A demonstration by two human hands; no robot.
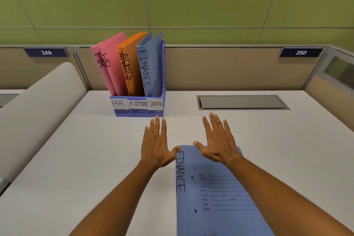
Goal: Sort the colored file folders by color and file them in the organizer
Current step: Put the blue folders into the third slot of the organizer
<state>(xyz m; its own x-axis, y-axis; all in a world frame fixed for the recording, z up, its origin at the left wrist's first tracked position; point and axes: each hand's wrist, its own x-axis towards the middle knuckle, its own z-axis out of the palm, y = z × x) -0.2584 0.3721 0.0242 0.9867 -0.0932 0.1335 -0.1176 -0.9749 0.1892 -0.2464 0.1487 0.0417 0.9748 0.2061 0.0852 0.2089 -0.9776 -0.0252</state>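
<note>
Both hands are reaching out flat, palms down, above the white surface point(76, 159). The left hand point(156, 144) is holding nothing; its fingers point(157, 126) are extended and slightly fanned, with the tips near the organizer's point(138, 112) front, and its thumb is just touching the far left corner of the blue folder point(210, 193). The right hand point(218, 140) is also empty, its fingers spread wide, with the heel and thumb lying over the folder's far edge; whether the palm is pressing on it I cannot tell. The folder, marked FINANCE, is lying flat on the surface. In the organizer, pink folders point(111, 67) are standing in the HR slot, orange folders point(130, 65) in ADMIN and blue ones point(151, 63) in FINANCE.
</note>
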